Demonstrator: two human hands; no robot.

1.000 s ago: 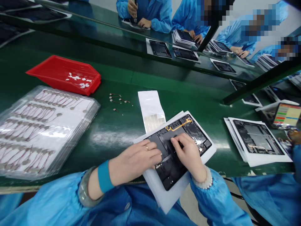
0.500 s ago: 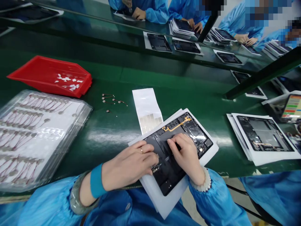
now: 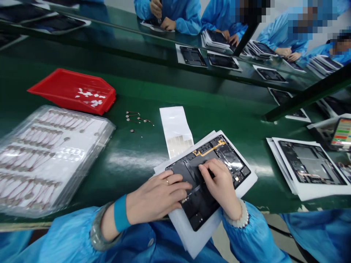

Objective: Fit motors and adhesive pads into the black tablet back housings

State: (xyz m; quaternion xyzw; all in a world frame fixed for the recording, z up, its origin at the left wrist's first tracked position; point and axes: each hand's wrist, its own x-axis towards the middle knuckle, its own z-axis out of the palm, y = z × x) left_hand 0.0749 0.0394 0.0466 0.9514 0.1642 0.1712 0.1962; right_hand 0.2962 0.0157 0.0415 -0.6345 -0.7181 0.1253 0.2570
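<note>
Your left hand [image 3: 160,193] touches the tablet [image 3: 201,201] at nine o'clock, grip loosely wide; your right hand [image 3: 221,182] is pinched narrow.

Fairly bright, cool light, apparently from above. Glare streaked the green tabletop [image 3: 137,160] toward 8 o'clock; hot spots hit the opened tablet chassis [image 3: 199,199] at 4 and the clear plastic tray [image 3: 86,168] at 9. Tabletop went darker toward 10. Co-workers [image 3: 270,34] at 2 were soft, partly pixelated. Wide-angle lens stretched edges.
</note>
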